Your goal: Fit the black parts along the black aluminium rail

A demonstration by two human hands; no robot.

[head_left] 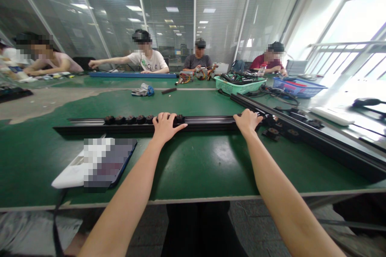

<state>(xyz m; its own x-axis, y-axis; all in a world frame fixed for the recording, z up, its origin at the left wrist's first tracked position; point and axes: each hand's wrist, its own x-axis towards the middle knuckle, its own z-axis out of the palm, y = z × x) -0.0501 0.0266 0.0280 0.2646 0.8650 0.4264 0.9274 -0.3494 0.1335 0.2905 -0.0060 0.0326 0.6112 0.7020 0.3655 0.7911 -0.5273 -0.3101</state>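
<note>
A long black track rail (211, 127) with a shiny inner channel lies lengthwise on the green table. Several black spotlight-like pieces (130, 119) sit in a row along its left half. My left hand (164, 127) grips across the rail over the right end of that row, thumb stretched rightward and fingertips partly hidden. At the rail's right end, my right hand (248, 122) curls over it. Whether a small piece is also under those fingers is hidden. Loose black pieces (272, 133) lie just right of that hand.
A second black rail (316, 138) runs diagonally on the right. A phone (120, 160) and a white device (75, 166) lie at left front. Beyond are a grey-blue glove (142, 90), a green basket (238, 85) of cables and a blue basket (301, 87). Several people sit across.
</note>
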